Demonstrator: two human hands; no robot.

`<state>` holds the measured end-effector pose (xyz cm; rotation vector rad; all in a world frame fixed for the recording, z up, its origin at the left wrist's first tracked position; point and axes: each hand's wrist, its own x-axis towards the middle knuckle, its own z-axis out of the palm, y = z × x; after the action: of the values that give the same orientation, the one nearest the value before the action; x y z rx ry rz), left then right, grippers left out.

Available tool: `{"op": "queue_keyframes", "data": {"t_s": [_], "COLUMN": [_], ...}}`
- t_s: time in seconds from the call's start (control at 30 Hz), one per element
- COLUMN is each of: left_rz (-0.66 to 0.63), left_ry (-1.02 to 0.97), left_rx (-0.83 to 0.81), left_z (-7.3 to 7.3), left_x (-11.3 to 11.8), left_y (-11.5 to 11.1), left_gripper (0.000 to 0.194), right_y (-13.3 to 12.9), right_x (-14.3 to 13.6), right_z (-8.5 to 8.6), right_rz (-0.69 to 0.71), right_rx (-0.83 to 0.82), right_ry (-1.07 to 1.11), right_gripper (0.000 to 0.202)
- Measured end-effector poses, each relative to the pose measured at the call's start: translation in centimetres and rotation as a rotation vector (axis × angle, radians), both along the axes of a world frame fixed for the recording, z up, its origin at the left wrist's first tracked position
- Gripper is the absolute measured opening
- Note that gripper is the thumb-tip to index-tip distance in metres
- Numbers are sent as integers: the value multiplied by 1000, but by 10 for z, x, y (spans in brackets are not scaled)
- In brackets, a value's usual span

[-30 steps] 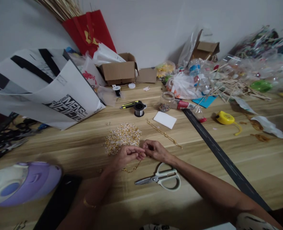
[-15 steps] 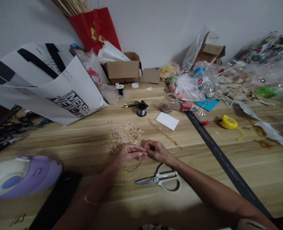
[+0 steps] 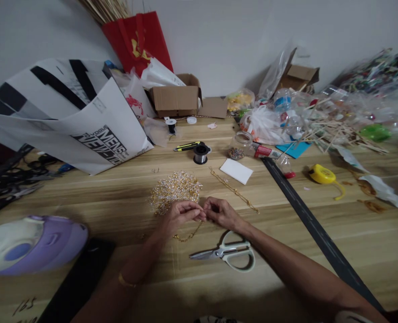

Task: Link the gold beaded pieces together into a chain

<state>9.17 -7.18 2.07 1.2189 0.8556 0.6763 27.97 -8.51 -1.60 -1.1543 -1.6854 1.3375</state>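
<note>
My left hand (image 3: 184, 213) is closed in a pinch on the end of a thin gold chain (image 3: 188, 238), which trails from the fingers onto the wooden table. Fingertip to fingertip with it, my right hand (image 3: 221, 212) is also pinched; whatever it grips is too small to make out. Just behind my left hand lies a heap of gold and clear beads (image 3: 175, 190). A second gold chain (image 3: 234, 190) stretches out beyond my right hand. Scissors with pale handles (image 3: 224, 252) rest nearer to me, blades slightly apart.
Behind the beads stand a wire spool (image 3: 200, 154), a jar of small beads (image 3: 239, 146) and a white card (image 3: 236, 171). A yellow tape measure (image 3: 322, 174) lies right of a dark strip (image 3: 306, 215). At left are a purple-and-white iron-like object (image 3: 47, 244) and a large paper bag (image 3: 107, 134).
The view has shifted slightly, so the background sits a little further right. Both hands stay pinched together in nearly the same place, with small finger movements.
</note>
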Motion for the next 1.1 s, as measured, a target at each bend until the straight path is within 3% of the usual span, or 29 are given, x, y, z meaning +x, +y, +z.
{"op": "queue_keyframes", "data": {"t_s": [0.27, 0.53, 0.77, 1.1], "left_rz": [95, 56, 112, 87], "left_ry": [37, 7, -35, 67], "left_rx": [374, 51, 22, 0], "left_z": [3, 7, 8, 14], "left_x": [4, 3, 6, 5], "left_y": [0, -3, -4, -5], "left_gripper": [6, 18, 18, 23], "right_y": [-1, -1, 0, 0], "right_x": [-1, -1, -1, -1], "right_z": [7, 7, 9, 6], "right_rz": [-2, -12, -3, -5], "right_rx": [-27, -43, -50, -50], "right_ry": [14, 6, 9, 35], "right_gripper": [14, 22, 13, 9]}}
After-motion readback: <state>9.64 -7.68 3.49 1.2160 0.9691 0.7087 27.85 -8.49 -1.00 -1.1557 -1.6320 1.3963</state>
